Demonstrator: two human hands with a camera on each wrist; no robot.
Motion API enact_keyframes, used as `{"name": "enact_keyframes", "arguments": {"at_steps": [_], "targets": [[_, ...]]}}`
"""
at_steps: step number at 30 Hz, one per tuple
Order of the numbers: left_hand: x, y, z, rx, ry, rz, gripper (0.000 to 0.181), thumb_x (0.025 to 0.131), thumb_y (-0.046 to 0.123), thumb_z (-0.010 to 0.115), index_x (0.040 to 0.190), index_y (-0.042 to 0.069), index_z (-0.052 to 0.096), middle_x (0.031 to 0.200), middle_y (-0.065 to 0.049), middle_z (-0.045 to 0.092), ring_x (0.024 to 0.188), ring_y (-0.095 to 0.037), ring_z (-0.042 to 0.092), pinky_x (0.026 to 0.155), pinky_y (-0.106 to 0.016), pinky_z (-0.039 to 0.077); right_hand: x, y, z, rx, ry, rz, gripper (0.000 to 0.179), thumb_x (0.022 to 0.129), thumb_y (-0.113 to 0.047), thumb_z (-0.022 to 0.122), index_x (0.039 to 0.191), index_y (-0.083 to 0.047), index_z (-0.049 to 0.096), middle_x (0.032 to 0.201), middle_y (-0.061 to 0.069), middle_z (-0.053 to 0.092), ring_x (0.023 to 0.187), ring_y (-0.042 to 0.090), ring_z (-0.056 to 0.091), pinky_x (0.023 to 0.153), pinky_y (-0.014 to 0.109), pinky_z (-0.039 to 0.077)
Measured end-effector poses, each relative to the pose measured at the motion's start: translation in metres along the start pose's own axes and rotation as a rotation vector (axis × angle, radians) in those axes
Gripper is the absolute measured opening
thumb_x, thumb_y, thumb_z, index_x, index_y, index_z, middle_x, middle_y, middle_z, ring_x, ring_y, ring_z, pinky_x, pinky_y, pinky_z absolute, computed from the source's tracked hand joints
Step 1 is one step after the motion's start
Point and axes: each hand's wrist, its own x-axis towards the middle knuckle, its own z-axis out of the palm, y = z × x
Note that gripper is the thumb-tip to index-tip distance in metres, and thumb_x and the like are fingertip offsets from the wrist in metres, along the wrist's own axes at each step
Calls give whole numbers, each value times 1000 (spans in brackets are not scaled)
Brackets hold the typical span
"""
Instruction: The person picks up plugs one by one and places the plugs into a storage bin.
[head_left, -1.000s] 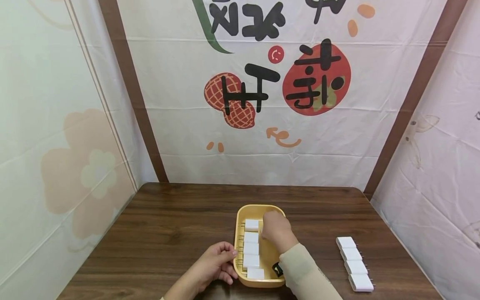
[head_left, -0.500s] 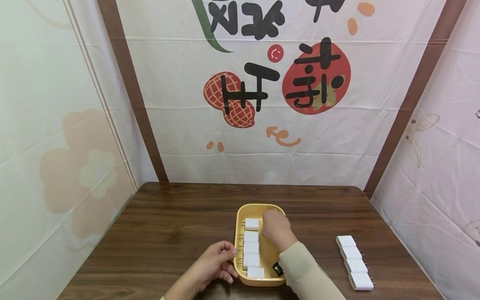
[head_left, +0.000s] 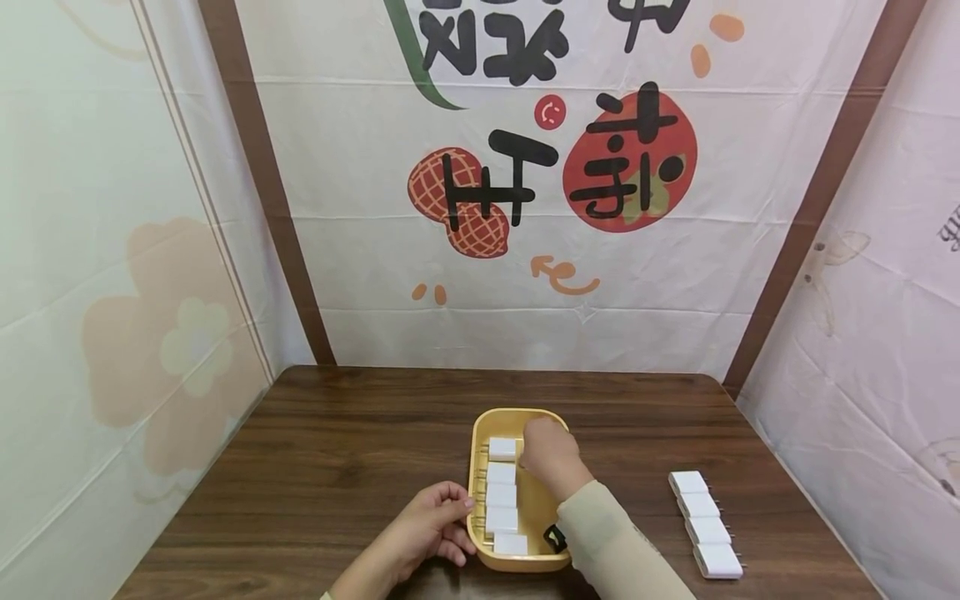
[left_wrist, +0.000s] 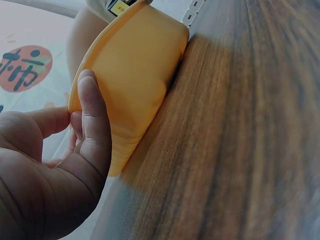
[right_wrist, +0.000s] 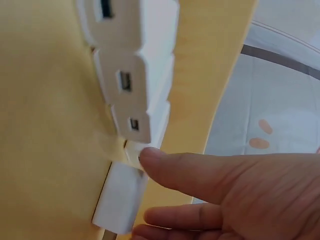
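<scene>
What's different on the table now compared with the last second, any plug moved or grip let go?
Nothing visibly moved or changed hold; only the head view shifted slightly, nudging the scene leftward at its right side. As before, the left hand holds the yellow tray by its rim, the right hand stays inside it, and both rows, the tray plugs and table plugs, keep their layout.

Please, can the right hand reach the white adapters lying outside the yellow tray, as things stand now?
Probably yes. The right hand is inside the yellow tray and would first have to clear its side, but I see no obstacle between there and the white adapters outside.
</scene>
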Motion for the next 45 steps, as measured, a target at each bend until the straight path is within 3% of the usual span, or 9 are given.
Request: {"name": "enact_keyframes", "arguments": {"at_steps": [7,13,19,29,34,39,45], "targets": [[1,-2,-1,7,11,-3,24,106,19,57,115,-2,49,83,-10,67,63,-14,70,52,-25,58,-5,-1,-18,48,-74,-1,41,85,-25,82,60,-13,53,80,6,64,65,19,52,57,38,51],[1,-1,-2,12,20,-3,23,106,19,56,114,-1,49,83,-10,67,63,-14,70,52,-26,58,-15,-5,-47,71,-4,-19,31,87,-32,82,75,-11,63,92,11,66,65,19,55,54,37,50],[2,-3,-2,7,19,-10,25,106,20,57,115,-2,49,81,-10,67,63,-14,69,53,-26,58,-30,-2,-74,122,30,-31,32,87,-32,82,99,-4,70,103,13,66,72,20,61,62,40,55],[4,-5,-1,-2,8,-15,25,105,22,58,115,0,49,81,-9,67,63,-14,70,53,-26,58,-59,23,-99,108,89,-39,31,86,-33,83,101,-8,71,97,7,63,77,19,61,67,40,56],[4,-3,0,1,9,-19,26,105,22,58,115,-1,49,81,-9,67,63,-14,70,53,-26,58,-75,36,-107,77,54,-22,41,84,-35,84,111,-7,72,112,12,68,97,27,68,82,48,59],[4,-2,1,6,7,-27,27,106,23,58,116,-1,49,80,-8,67,63,-14,69,53,-27,59,-88,55,-116,77,-36,18,42,78,-31,84,109,-5,72,111,13,70,99,30,68,83,52,58],[5,-1,0,8,4,-33,29,106,23,56,119,-2,48,80,-7,67,64,-14,69,54,-26,59,-93,75,-130,98,-99,88,52,79,-27,84,121,-1,69,122,17,70,110,36,67,89,58,56]]}}
